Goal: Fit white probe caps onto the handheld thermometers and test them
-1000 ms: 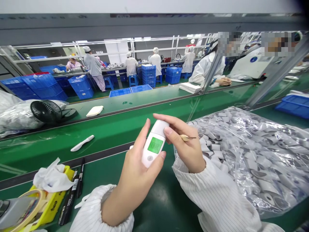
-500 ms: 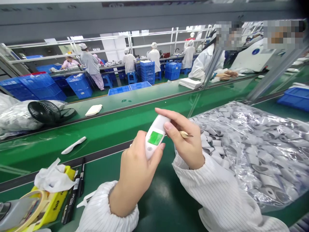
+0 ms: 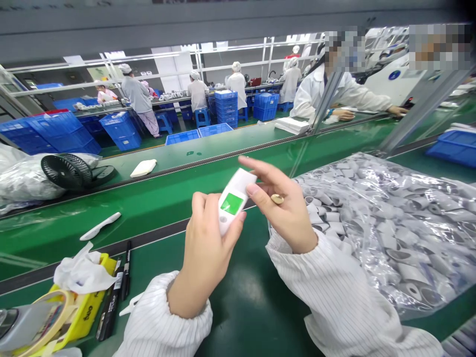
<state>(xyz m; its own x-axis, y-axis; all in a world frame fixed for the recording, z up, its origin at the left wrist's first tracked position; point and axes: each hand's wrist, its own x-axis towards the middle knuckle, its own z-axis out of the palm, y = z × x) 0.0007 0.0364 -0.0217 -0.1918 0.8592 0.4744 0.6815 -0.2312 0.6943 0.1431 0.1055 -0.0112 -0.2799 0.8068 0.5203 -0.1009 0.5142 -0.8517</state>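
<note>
My left hand (image 3: 207, 240) is closed around the lower part of a white handheld digital thermometer (image 3: 243, 181), with the thumb along its right edge. Its lit green screen (image 3: 232, 203) faces me, above a small grey button. My right hand (image 3: 284, 206) is at the thermometer's upper right, thumb tip against its side and index finger raised off it. A pointed beige tool (image 3: 277, 199) is tucked in the right hand's fingers; most of it is hidden. Beside that hand lies a clear plastic bag (image 3: 375, 218) full of curved grey-white shell pieces.
A slim white part (image 3: 100, 226) lies on the green belt (image 3: 156, 203). Left of me are black markers (image 3: 111, 302) and a yellow tray (image 3: 87, 317) with tape and tissue. A black fan (image 3: 69, 171) stands beyond. Across the line, a co-worker in white (image 3: 316, 94) reaches sideways.
The thermometer and both hands have shifted slightly left and up. My right index finger has lifted off the thermometer. The co-worker across the line has stretched one arm to the right.
</note>
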